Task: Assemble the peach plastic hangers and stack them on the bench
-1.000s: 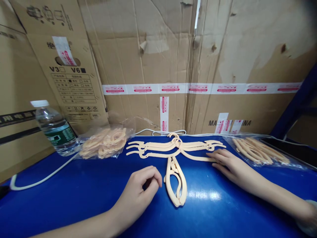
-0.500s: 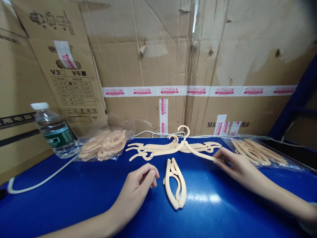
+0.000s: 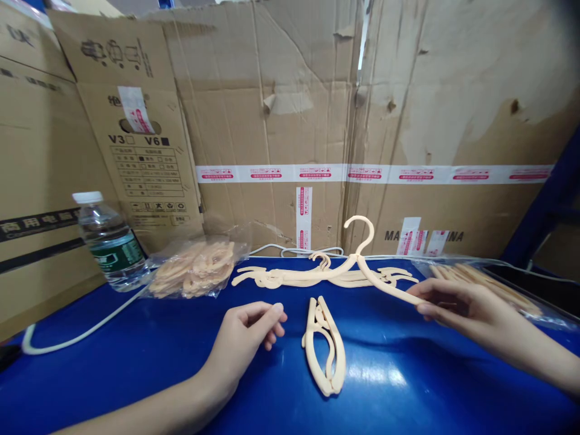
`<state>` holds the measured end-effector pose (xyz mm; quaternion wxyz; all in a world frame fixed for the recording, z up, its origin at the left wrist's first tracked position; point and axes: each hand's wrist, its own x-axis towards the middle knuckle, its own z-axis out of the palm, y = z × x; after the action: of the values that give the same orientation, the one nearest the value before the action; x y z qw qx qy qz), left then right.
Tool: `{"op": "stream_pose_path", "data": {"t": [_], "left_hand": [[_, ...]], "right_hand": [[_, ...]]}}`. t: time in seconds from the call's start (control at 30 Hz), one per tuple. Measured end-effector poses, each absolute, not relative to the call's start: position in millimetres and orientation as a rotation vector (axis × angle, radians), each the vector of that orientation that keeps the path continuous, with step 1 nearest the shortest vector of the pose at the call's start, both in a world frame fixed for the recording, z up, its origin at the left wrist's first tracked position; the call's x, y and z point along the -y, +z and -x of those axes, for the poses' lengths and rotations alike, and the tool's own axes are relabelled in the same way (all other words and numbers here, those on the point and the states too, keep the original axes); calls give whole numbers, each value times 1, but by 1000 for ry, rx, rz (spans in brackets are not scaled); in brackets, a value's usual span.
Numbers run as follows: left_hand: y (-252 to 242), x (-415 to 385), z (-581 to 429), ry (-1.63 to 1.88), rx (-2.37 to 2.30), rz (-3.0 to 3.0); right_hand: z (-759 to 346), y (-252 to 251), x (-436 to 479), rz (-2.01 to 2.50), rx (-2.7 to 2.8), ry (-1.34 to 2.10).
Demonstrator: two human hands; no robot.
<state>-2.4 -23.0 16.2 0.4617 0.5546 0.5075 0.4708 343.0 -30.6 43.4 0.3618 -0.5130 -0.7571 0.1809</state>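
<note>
My right hand [image 3: 471, 305] pinches one arm tip of an unfolded, cream-coloured clothes hanger [image 3: 362, 263], its hook pointing up. The hanger's other arm reaches left, in front of other unfolded hangers [image 3: 348, 280] lying at the back of the blue table. Closer to me, a folded hanger [image 3: 309, 356] lies flat between my hands. My left hand [image 3: 254, 329] hovers to the left of it, fingers curled and thumb against them, with nothing visible in its grip.
A clear bag of folded hangers [image 3: 194, 269] lies at the back left, beside a water bottle [image 3: 115, 251]. Another bag of hangers [image 3: 493, 284] is partly behind my right hand. A white cable [image 3: 86, 326] crosses the blue table [image 3: 190, 344]. Cardboard [image 3: 272, 211] walls the back.
My right hand has moved right and slightly toward me, drawing the held hanger along over the others. My left hand stays about where it was. The view has shifted slightly.
</note>
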Motion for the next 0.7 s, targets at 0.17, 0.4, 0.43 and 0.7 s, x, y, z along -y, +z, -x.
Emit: {"op": "stream_pose_path", "data": {"t": [0.17, 0.4, 0.43, 0.7], "left_hand": [[14, 22, 3, 1265, -1183, -1201], [8, 27, -3, 1263, -1085, -1284], [7, 29, -4, 1227, -1068, -1350], [9, 35, -1, 1167, -1106, -1638]], "right_hand": [[-337, 44, 34, 1323, 1972, 470], [-334, 38, 38, 1341, 2159, 302], [-332, 39, 40, 1335, 2186, 322], [-315, 39, 48, 1260, 2298, 286]]}}
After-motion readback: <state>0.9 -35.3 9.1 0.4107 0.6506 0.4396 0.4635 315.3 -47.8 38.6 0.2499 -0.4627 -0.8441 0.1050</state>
